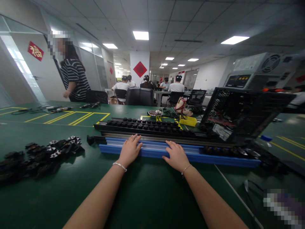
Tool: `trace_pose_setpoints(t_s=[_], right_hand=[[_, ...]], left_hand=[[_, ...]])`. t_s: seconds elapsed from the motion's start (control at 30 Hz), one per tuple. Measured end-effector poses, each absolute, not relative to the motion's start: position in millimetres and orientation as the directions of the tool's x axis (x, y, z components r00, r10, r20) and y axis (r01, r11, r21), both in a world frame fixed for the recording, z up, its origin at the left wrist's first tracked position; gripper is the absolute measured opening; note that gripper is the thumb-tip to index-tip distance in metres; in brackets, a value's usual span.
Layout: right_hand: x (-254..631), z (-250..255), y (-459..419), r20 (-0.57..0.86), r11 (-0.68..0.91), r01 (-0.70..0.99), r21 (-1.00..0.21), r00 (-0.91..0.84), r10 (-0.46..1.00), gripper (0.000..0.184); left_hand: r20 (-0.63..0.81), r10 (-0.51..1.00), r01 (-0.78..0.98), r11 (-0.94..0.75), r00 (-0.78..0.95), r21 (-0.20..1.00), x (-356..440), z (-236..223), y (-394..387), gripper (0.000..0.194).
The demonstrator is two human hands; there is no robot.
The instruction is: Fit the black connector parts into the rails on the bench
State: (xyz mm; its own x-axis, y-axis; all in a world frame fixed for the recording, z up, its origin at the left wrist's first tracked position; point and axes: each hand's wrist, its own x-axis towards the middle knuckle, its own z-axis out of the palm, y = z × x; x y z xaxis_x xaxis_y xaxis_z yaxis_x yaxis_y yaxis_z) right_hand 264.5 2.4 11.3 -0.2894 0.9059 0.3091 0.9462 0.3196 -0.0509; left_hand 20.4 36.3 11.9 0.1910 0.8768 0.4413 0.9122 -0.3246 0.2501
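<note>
A long blue channel rail [152,153] lies across the green table in front of me. My left hand [130,150] rests on its left half, fingers stretched out and thumb apart. On its middle lies my right hand [176,155], fingers also extended, holding nothing. Several small dark parts [221,151] sit in the rail's right end. Just behind it runs a black rack [143,127] carrying rows of black round pieces. To the left of my hands is a loose heap of black plastic parts [47,156], some with silvery faces.
An opened computer case [240,114] stands at the right, with power supply units [259,70] on top. Behind the rack are a metal bowl [155,113] and a yellow tray [188,121]. Tools with cables [53,108] lie back left. A person in a striped shirt [74,74] stands beyond the table.
</note>
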Motion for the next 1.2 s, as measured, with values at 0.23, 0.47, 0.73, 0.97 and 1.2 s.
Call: trace_pose_setpoints(t_s=[0.23,0.47,0.73,0.97,1.2], right_hand=[[270,27,5,0.295,0.308,0.942,-0.135,-0.259,0.92,0.032],[331,56,4,0.369,-0.278,0.954,-0.113,0.3,0.88,0.035],[381,57,-1,0.115,-0.528,0.839,-0.13,0.542,0.833,0.042],[379,57,1,0.127,-0.5,0.86,-0.1,0.509,0.851,0.036],[378,57,2,0.12,-0.498,0.863,-0.088,0.506,0.854,0.035]], left_hand=[[0.445,0.882,0.939,-0.271,0.153,0.214,35,8,29,0.041],[0.469,0.869,0.937,-0.279,0.155,0.208,31,3,31,0.041],[0.5,0.856,0.94,-0.27,0.135,0.21,32,-1,32,0.04],[0.502,0.855,0.94,-0.268,0.132,0.209,33,-1,32,0.039],[0.489,0.862,0.947,-0.255,0.13,0.197,33,1,31,0.039]])
